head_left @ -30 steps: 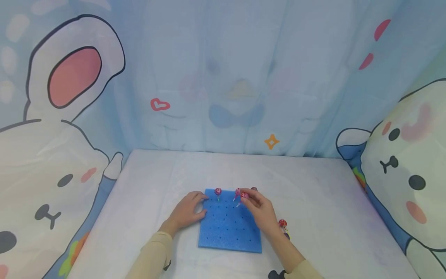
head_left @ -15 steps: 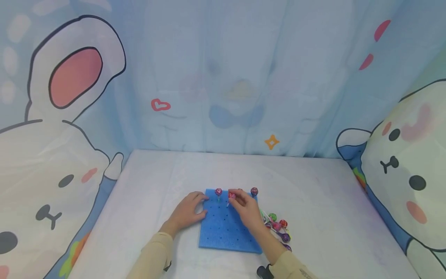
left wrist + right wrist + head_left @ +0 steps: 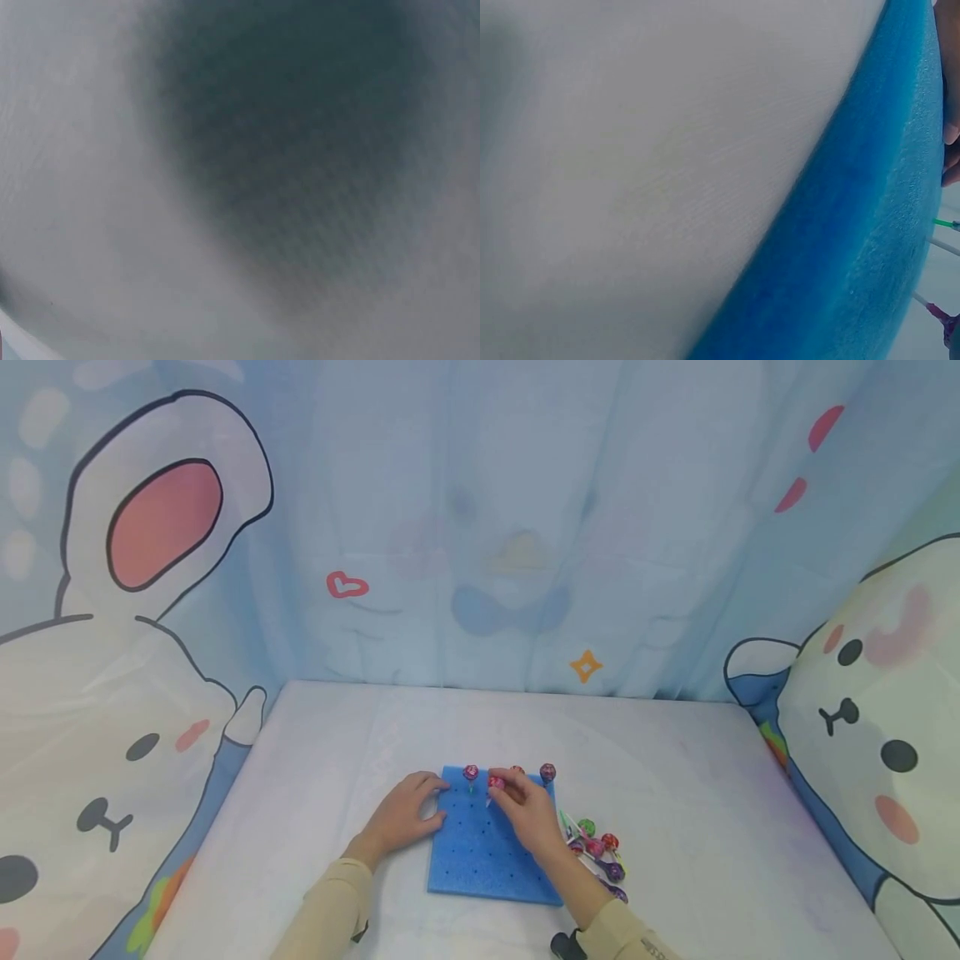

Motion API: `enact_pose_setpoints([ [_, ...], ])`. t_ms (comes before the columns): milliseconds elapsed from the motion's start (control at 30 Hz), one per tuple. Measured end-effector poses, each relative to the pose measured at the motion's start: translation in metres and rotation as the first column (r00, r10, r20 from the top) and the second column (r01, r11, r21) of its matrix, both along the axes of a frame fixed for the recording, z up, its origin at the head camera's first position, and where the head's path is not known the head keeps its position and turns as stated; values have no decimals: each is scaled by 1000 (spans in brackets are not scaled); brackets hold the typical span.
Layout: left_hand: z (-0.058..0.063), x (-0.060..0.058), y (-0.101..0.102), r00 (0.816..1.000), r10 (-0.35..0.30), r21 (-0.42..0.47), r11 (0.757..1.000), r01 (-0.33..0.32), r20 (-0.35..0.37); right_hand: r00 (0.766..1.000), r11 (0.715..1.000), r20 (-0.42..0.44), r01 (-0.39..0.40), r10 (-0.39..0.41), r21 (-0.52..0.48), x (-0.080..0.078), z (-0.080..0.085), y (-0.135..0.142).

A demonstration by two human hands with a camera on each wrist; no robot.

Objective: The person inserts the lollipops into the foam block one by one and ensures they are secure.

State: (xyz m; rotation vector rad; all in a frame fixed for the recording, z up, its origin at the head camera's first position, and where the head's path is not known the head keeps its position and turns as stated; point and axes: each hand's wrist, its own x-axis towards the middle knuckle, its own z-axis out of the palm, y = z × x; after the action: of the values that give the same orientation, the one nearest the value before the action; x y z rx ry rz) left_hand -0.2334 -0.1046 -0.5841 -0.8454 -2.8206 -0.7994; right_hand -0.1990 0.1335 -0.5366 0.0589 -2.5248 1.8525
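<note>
A blue foam board [image 3: 480,860] dotted with small holes lies on the table. My left hand [image 3: 401,814] rests against its left edge, thumb and fingers apart. Over the far part of the board, my right hand [image 3: 531,814] pinches a pink-red lollipop [image 3: 495,783], its white stick pointing down at the surface. Whether the stick tip sits in a hole I cannot tell. Along the far edge stand a red lollipop [image 3: 470,772] at left, another partly hidden lollipop [image 3: 517,769] behind my right hand, and a dark red lollipop [image 3: 548,772] at the corner.
Several loose lollipops [image 3: 595,847] lie heaped beside the board's right edge, partly behind my right forearm. A white cloth [image 3: 675,793] covers the table, with a cartoon curtain [image 3: 510,527] behind it. The left wrist view shows only a dark blur over pale cloth.
My right hand has moved left with the lollipop, away from the one behind it, then settled with its stick near the board. More of the loose heap shows. The left hand has stayed still.
</note>
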Motion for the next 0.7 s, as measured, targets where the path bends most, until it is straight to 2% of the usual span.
enact_pose_setpoints([
  [300,2,1,0,1000,-3,10,1000,3,6,999,998,-6,37,-37,45,-1,3,-4],
  [700,-1,-1,-1,1000,-10,20,1000,10,-4,1000,999,9,14,-14,44,-2,2,-3],
])
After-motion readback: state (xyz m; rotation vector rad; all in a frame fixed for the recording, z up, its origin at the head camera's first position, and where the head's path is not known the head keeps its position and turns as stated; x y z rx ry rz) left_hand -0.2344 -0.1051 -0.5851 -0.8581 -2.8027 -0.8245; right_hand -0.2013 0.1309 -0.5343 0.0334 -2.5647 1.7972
